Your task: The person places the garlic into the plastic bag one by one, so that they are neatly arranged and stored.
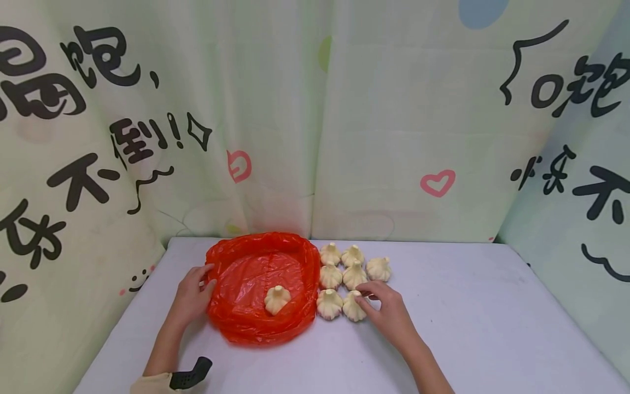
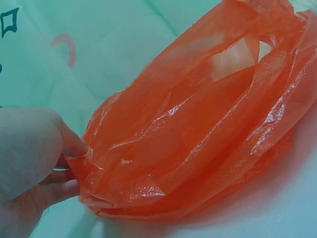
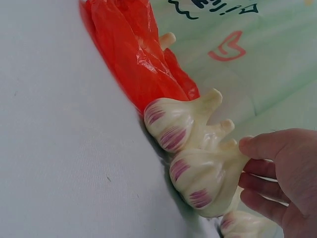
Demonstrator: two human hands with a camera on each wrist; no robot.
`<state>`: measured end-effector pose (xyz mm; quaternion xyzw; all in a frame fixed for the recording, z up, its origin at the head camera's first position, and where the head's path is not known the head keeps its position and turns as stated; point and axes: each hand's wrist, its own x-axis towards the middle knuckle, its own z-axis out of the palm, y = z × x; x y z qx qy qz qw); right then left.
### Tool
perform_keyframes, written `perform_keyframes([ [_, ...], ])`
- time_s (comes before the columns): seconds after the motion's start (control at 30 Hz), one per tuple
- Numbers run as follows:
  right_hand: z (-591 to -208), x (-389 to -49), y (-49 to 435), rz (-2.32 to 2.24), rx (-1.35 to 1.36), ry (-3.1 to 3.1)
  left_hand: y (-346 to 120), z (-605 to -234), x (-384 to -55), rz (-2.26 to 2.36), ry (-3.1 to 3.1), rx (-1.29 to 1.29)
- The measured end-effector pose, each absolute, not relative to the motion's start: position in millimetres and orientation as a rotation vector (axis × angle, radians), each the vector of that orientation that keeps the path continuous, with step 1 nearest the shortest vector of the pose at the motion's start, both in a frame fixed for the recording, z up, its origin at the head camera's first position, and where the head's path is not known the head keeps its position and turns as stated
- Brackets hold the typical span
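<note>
A red plastic bag [image 1: 246,331] lies spread open on the table, with one garlic bulb [image 1: 277,300] inside it. At the bag's left side, my left hand [image 1: 192,293] pinches the thin plastic between thumb and fingers, as the left wrist view shows. My right hand [image 1: 391,314] pinches the stem of a garlic bulb [image 3: 205,181] at the near right of a group standing against the bag. This bulb has purple streaks and sits right beside another streaked bulb [image 3: 171,124]. Several more pale garlic bulbs [image 1: 330,276] stand in rows behind, stems up.
The white table [image 1: 472,328] extends to the right of the bulbs. One bulb [image 1: 379,269] stands slightly apart at the group's right. Behind the table hangs a pale green curtain [image 1: 394,137] with black writing and pink hearts, and similar cloth lines both sides.
</note>
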<state>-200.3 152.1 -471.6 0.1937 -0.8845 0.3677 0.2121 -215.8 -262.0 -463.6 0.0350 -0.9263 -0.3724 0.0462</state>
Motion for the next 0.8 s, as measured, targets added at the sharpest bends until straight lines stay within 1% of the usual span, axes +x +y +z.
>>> perform_keyframes([
  [0.47,-471.2,-200.4,149.9,1.022,0.498,-2.491,-262.3,-465.3,-217.1,-1.119,-2.805,0.077],
  [0.8,-471.8,-201.2,150.8,1.011,0.471,-2.471,-262.8,-464.8,-216.8,-1.146,-2.825,0.111],
])
